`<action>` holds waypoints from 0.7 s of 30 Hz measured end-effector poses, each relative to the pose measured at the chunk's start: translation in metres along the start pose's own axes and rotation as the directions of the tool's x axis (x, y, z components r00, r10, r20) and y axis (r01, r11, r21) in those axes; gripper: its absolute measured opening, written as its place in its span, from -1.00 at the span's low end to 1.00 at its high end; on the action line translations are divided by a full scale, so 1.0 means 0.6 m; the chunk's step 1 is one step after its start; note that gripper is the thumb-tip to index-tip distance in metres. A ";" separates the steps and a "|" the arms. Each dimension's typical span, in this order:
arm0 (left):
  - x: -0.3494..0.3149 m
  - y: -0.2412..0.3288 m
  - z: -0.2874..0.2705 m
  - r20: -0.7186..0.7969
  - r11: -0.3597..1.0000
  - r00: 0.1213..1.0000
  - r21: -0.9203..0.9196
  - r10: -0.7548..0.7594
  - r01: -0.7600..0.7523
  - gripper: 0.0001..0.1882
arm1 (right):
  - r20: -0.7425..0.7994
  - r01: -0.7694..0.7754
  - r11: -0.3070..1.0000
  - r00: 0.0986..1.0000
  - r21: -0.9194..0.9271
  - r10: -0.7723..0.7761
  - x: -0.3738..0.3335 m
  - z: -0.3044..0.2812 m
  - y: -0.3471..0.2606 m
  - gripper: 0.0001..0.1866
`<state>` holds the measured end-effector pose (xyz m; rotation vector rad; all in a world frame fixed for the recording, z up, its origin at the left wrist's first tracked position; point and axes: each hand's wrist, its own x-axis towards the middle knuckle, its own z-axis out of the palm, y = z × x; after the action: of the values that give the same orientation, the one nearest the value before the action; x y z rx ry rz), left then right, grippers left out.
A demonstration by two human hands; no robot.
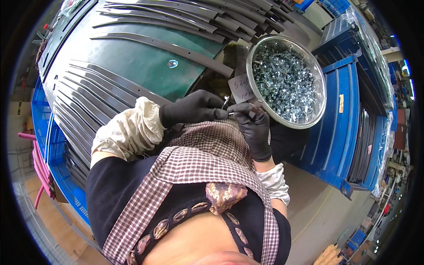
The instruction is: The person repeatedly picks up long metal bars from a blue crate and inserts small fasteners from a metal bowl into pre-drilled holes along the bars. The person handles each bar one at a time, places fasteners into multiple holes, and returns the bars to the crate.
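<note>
In front of my apron, both my hands, in black gloves, are close together with their fingertips nearly meeting. My left hand [194, 107] is closed, and a small shiny metal clip [226, 100] pokes up at its fingertips. My right hand [254, 128] pinches a thin bright metal piece [231, 113] whose shape is mostly hidden by the fingers. Just beyond my right hand stands a round metal bowl [321, 95] heaped with small silvery metal clips [285, 79]. A tag with handwriting [240, 88] lies against the bowl's left side.
Long dark curved strips [84, 99] lie in rows on a green-topped table [176, 81], with more strips [185, 17] piled at its far side. One strip [168, 47] lies apart. Blue bins [329, 119] stand at right; a blue basket [66, 181] is at left.
</note>
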<state>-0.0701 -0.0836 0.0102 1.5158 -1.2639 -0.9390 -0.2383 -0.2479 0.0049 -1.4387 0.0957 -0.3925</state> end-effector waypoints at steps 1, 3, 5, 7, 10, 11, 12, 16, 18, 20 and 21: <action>0.001 0.003 -0.002 -0.031 0.997 0.997 0.026 -0.069 0.070 -0.67 | -0.016 -0.015 0.999 1.000 0.037 0.015 -0.001 0.001 0.008 -0.80; 0.005 0.005 -0.005 -0.112 0.982 0.990 0.173 0.089 -0.069 -0.73 | -0.033 -0.025 1.000 0.999 -0.003 0.024 -0.001 -0.001 0.023 -0.76; 0.004 0.016 -0.008 -0.111 0.844 0.952 0.500 0.286 -0.195 -0.76 | -0.053 -0.103 0.994 0.993 0.021 0.104 0.003 0.004 0.017 -0.71; 0.005 0.022 -0.014 -0.007 0.584 0.906 0.767 0.424 -0.268 -0.72 | -0.062 -0.246 0.963 0.965 0.108 0.254 0.010 0.017 -0.012 -0.64; 0.011 0.006 -0.019 0.140 0.336 0.873 0.885 0.467 -0.321 -0.65 | 0.060 -0.368 0.925 0.930 0.093 0.364 0.016 0.006 0.003 -0.55; 0.012 0.004 -0.021 0.165 0.287 0.863 0.899 0.477 -0.331 -0.62 | 0.073 -0.411 0.909 0.911 0.071 0.406 0.018 0.004 0.004 -0.55; 0.012 0.001 -0.023 0.191 0.237 0.853 0.911 0.485 -0.339 -0.59 | 0.084 -0.430 0.900 0.902 0.075 0.424 0.021 0.002 0.005 -0.55; 0.014 -0.014 -0.030 0.211 0.216 0.858 0.914 0.468 -0.343 -0.59 | 0.117 -0.460 0.887 0.884 0.037 0.453 0.025 -0.011 0.024 -0.55; 0.015 -0.022 -0.029 0.206 0.249 0.900 0.916 0.384 -0.316 -0.62 | 0.100 -0.385 0.922 0.920 0.043 0.380 0.026 -0.007 0.027 -0.55; 0.034 -0.019 -0.052 0.070 0.280 0.860 0.930 0.506 -0.240 -0.53 | 0.082 -0.358 0.933 0.932 0.040 0.354 0.032 -0.014 0.036 -0.55; 0.046 -0.018 -0.068 -0.002 0.300 0.829 0.933 0.559 -0.200 -0.49 | 0.076 -0.347 0.937 0.936 0.037 0.343 0.035 -0.018 0.043 -0.55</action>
<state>-0.0239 -0.1030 0.0116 1.8776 -1.9018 0.5271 -0.2169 -0.2626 -0.0179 -1.3524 0.2772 -0.0555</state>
